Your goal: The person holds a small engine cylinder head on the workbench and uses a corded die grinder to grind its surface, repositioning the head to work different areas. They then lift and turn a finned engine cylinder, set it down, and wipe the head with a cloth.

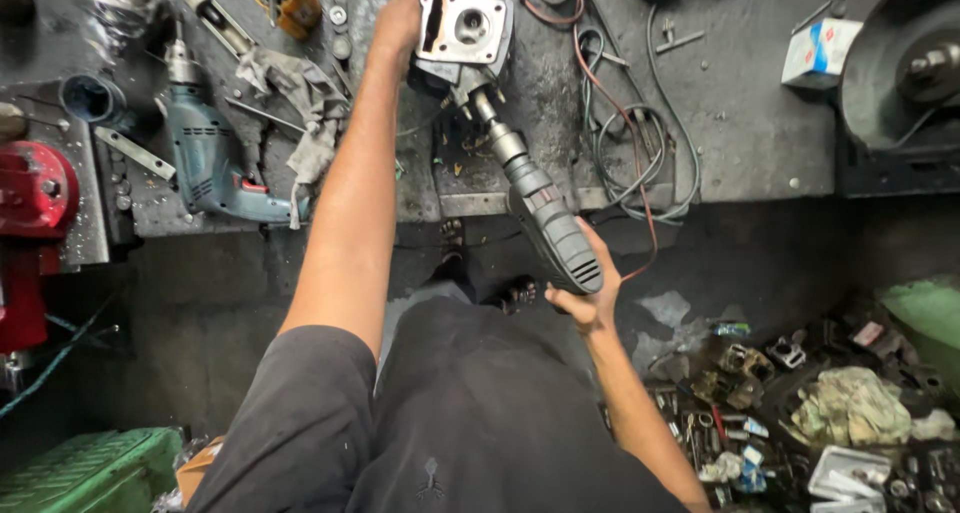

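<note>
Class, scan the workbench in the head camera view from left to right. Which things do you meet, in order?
Red vise → blue electric drill → grey rag → left hand → square metal engine part → coiled cables → small white box → dark round machine part.

Grey drill (pixel 548 223), teal drill (pixel 205 158)

The drill bit (pixel 478 101) disappears behind the metal block (pixel 462 28), its tip hidden. The left hand (pixel 398 21) is cut off by the top edge. The red vise (pixel 32 208) runs off the left edge at the workbench (pixel 740 123) corner.
</note>
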`<state>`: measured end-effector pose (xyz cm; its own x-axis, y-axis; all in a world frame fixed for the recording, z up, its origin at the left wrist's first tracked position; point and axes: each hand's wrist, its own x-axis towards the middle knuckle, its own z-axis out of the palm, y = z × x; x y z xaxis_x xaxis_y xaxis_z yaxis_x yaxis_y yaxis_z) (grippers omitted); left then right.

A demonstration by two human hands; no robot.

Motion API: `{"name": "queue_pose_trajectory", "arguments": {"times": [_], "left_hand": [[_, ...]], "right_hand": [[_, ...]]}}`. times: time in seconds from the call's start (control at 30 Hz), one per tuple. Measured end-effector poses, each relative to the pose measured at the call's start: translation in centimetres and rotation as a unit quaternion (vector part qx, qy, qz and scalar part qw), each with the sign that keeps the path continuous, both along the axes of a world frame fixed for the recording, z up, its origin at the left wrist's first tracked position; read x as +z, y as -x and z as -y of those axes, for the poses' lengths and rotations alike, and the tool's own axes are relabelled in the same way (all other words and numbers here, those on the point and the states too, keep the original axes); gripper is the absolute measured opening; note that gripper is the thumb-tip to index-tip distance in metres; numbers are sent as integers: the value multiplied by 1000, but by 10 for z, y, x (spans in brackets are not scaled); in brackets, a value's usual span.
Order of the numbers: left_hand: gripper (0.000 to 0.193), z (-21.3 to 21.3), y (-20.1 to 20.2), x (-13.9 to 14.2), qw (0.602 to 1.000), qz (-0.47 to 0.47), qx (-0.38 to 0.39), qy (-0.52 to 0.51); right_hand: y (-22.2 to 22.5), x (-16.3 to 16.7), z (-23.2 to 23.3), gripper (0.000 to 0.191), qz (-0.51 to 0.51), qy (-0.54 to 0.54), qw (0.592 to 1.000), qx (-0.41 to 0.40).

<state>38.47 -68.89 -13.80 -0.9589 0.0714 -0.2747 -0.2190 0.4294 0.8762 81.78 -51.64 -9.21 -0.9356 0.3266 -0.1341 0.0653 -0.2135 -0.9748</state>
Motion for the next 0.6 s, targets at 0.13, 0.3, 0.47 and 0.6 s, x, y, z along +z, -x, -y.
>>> {"name": "queue_pose_trajectory", "arguments": {"times": [0.13, 0.3, 0.47, 0.6], "left_hand": [[84, -2, 0, 1, 1000, -1, 8, -17], [84, 1, 0, -3, 1000, -17, -10, -19], [85, 4, 3, -5, 1000, -6, -15, -3], [86, 3, 5, -6, 1000, -6, -25, 9]], "right_hand": [[11, -27, 1, 101, -38, -48, 998, 8], [6, -38, 0, 103, 11, -2, 1000, -4], [6, -43, 3, 99, -44, -147, 988, 10], [9, -50, 11, 99, -20, -112, 993, -12]]}}
